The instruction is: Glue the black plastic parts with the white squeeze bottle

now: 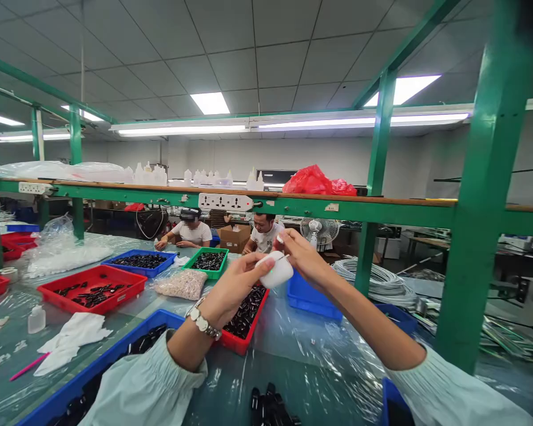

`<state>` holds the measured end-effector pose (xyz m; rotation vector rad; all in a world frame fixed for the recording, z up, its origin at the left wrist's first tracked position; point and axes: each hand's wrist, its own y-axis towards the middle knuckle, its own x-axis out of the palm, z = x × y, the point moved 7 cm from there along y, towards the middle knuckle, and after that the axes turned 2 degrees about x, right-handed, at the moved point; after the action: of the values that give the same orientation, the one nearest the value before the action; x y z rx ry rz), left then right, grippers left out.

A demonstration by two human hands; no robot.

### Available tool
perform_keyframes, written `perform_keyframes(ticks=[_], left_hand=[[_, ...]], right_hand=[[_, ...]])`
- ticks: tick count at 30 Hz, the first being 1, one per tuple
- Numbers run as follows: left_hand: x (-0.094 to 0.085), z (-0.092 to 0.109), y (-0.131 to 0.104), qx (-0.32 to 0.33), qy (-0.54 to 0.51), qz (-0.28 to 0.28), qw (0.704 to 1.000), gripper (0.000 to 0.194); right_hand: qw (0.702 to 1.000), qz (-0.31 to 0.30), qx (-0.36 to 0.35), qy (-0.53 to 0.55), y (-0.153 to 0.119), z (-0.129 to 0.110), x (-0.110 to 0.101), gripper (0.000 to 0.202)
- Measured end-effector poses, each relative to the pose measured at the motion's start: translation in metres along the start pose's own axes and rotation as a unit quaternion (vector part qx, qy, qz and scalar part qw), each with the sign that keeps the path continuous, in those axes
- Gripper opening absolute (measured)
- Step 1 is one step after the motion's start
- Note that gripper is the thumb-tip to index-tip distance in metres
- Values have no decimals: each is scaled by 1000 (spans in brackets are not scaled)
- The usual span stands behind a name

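Note:
My left hand (236, 288) is raised above the table and grips a small white rounded part (277, 271). My right hand (302, 255) pinches at the top of that same part with its fingertips, holding what looks like a thin stick against it. A watch sits on my left wrist. Below my hands lies a red tray (240, 343) filled with small black parts.
Blue tray (115, 355), red tray (71, 284), blue tray (115, 255) and green tray (190, 265) hold black parts. White cloth (73, 337), small bottle (36, 319), pink stick (29, 367) lie left. Green post (475, 236) stands right; cable coil (377, 278). Two people sit opposite.

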<state>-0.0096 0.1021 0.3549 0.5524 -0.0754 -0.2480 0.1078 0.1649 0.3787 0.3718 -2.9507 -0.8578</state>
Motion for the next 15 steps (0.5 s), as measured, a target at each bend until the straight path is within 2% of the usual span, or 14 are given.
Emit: perform_keyframes(ticks=[2,5,8,12,15], left_hand=[[6,-19,-2,-30,-40,4,999,42],[18,-49,-7,-44,-87,48,994,43],[43,-71,-16,-58,-129,67,988,42],[84,-90,-36,-132,-189,15,973,46],[111,-103,-59,-211,-226,-41,950,43]], right_hand=[[996,60,-54,-21,-12,-1,-12,18],[977,160,-133,-52,-43,-3,-24,21],[950,240,-179,-91,-78,1,-31,23],[902,336,-208,-171,-120,13,-54,23],[861,374,-228,-257,-165,14,-75,20]])
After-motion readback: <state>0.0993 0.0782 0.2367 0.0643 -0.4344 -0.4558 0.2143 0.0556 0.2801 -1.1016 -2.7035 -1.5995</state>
